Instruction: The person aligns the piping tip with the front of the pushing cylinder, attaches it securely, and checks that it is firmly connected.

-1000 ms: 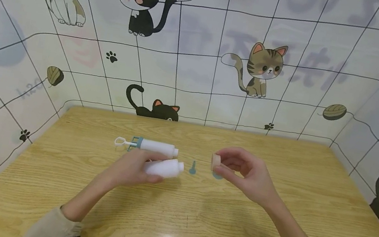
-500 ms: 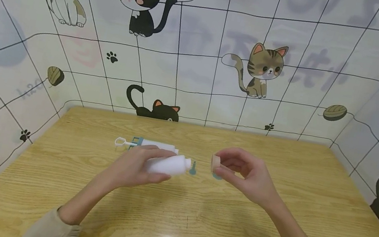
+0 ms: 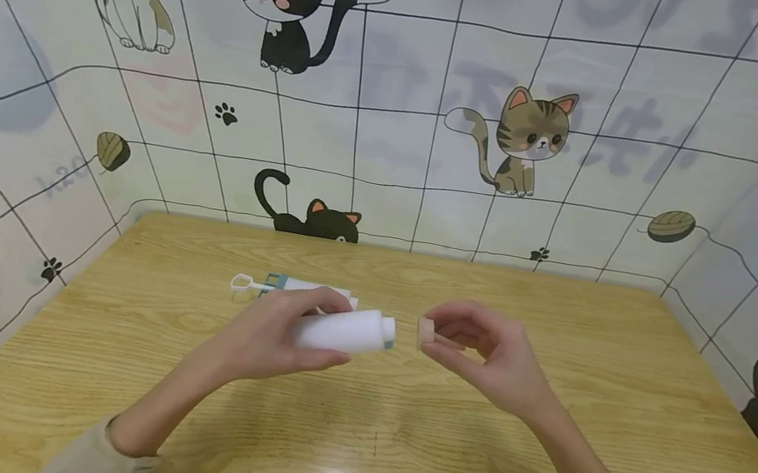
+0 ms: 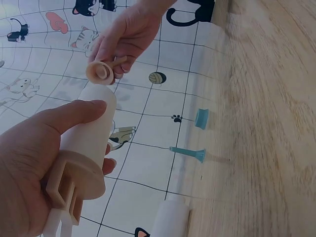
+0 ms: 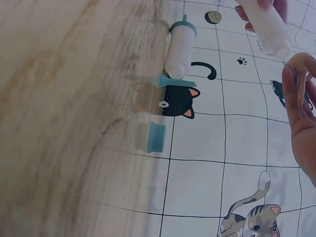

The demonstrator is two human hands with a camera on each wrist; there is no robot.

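My left hand (image 3: 274, 334) grips a white cylinder (image 3: 343, 332), its narrow neck pointing right; the left wrist view shows a beige flanged piece (image 4: 81, 173) at its other end. Between thumb and fingers, my right hand (image 3: 490, 358) pinches a beige ring-like cap (image 3: 424, 333), with a thin beige stem beside it in the left wrist view. A small gap separates neck and cap in the head view. Behind the left hand lies a second white cylinder (image 3: 316, 288) with a teal collar and white looped handle (image 3: 243, 283).
A teal cone-ended nozzle (image 4: 190, 153) and a teal ring (image 4: 202, 119) stand on the wooden table (image 3: 378, 456), largely hidden by the hands and cylinder in the head view. A cat-print sheet (image 3: 396, 138) surrounds the table's back and sides.
The left hand has moved the cylinder right, toward the cap, covering most of the teal nozzle in the head view. The right hand has shifted slightly down and left with the cap.
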